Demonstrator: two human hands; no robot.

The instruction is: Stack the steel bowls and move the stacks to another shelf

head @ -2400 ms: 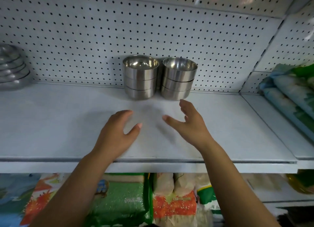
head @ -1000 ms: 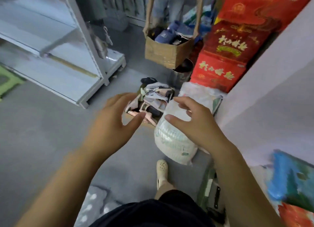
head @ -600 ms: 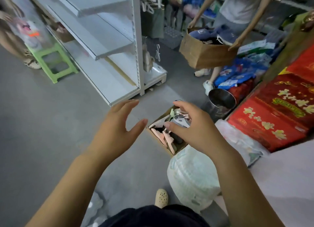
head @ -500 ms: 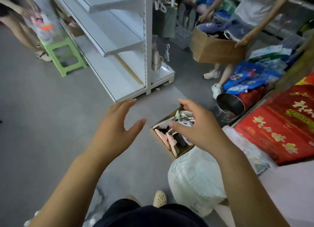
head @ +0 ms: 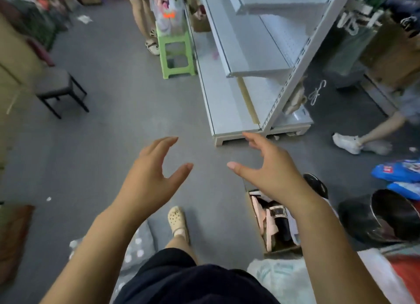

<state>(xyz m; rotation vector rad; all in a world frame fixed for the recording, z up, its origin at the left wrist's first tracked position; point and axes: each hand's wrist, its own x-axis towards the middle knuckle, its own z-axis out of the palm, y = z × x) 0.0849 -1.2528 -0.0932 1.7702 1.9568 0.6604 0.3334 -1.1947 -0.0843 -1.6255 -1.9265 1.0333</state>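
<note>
Steel bowls: out of view; the two stacks seen 2.4 s ago on the pegboard shelf are not in this frame, so which way they point cannot be told.
Left hand (head: 150, 176): empty, fingers spread and lightly curved, palm turned inward, over the grey floor (head: 113, 133).
Right hand (head: 270, 169): empty too, fingers spread, mirroring the left, the two well apart.
Change: the view has swung left since 0.5 s ago; the cardboard box of sandals (head: 272, 224) now lies under the right forearm, and the green stool (head: 176, 53) sits at top centre beside the white shelf unit (head: 250, 60). Both hands keep the same pose.
Hidden: the forearm covers part of the box; a steel bucket (head: 395, 215) is cut by the right edge; motion blur softens everything.
</note>
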